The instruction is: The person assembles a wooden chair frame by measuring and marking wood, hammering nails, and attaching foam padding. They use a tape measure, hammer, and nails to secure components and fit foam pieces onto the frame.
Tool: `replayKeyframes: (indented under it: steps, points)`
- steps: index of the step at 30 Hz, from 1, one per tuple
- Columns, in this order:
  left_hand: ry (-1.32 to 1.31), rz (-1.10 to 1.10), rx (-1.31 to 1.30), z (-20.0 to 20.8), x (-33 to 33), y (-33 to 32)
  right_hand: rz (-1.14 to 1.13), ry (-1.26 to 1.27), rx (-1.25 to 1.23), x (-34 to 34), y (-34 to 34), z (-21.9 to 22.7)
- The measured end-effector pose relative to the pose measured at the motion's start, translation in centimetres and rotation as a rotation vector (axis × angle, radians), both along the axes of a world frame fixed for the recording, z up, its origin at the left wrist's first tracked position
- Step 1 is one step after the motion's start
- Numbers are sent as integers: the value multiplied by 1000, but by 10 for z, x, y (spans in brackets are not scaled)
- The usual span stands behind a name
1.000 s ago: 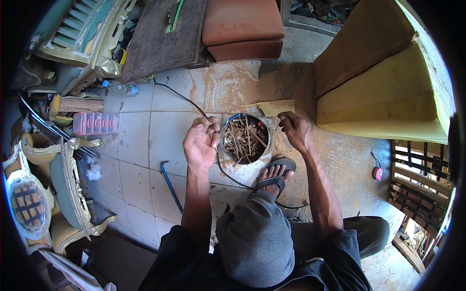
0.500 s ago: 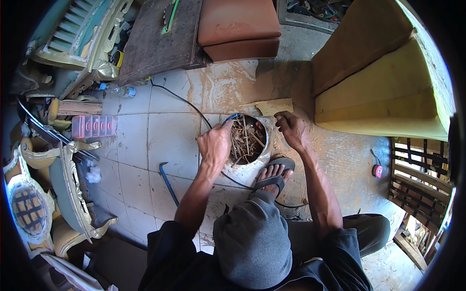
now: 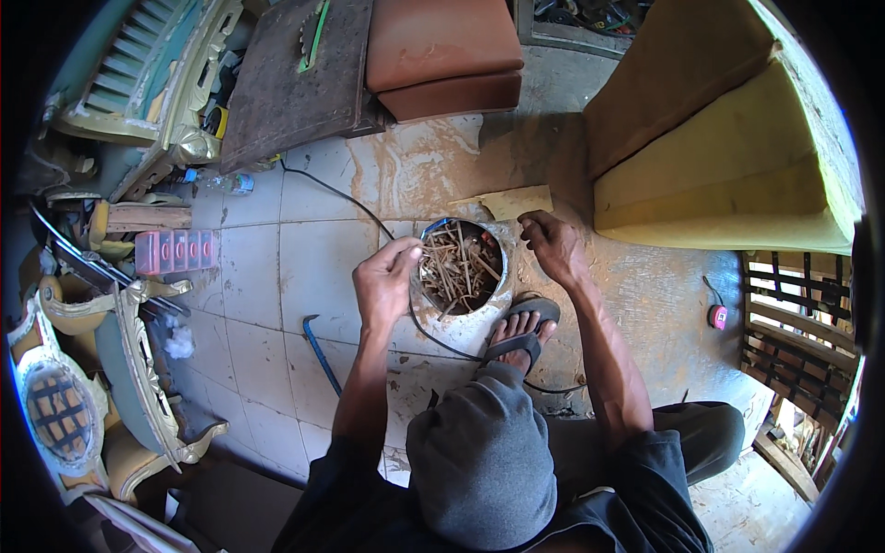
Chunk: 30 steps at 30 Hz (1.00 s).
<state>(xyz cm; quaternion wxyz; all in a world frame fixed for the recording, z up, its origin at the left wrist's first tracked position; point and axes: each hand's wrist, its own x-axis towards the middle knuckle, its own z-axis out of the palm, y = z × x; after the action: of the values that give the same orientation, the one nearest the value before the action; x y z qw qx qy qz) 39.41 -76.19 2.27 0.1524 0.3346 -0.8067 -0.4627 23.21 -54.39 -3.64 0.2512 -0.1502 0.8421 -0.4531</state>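
Note:
A round, whitish, dirt-stained container point(image 3: 472, 323) stands on the floor before me, filled with thin wood scraps and debris point(image 3: 459, 267). Beside its left rim is my left hand point(image 3: 385, 279), thumb and fingers pinched together; whether anything small is between them I cannot make out. My right hand point(image 3: 553, 249) hovers just off the right side, its fingers curled closed and their contents hidden. A flat, pale yellowish piece point(image 3: 516, 202) lies on the floor beyond the container. My sandalled foot point(image 3: 521, 336) rests against the container's near side.
A blue pry bar point(image 3: 321, 355) lies left of the container, and a black cable point(image 3: 346, 196) runs past it. A brown padded seat point(image 3: 444, 55), a yellow foam piece point(image 3: 710, 170), a red-fronted plastic box point(image 3: 175, 252) and a pink tape measure point(image 3: 717, 316) stand around.
My left hand has moved from over the container's left rim outward to the left and slightly down. The right hand has barely moved.

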Motion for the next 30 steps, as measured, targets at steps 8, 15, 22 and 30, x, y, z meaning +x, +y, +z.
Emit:
replayKeyframes:
  steps: [8,15,22,30]
  points:
    - [257,217,591,-2,34,-5,46,11,4,2,-6,-2]
    - [466,191,954,1,42,-24,20,-6,-10,0,0,-2]
    - [632,200,1197,-1,40,-25,36,11,-19,2,-1,-5]
    - [475,201,1232,-2,38,-20,42,-89,-15,3,-6,15]
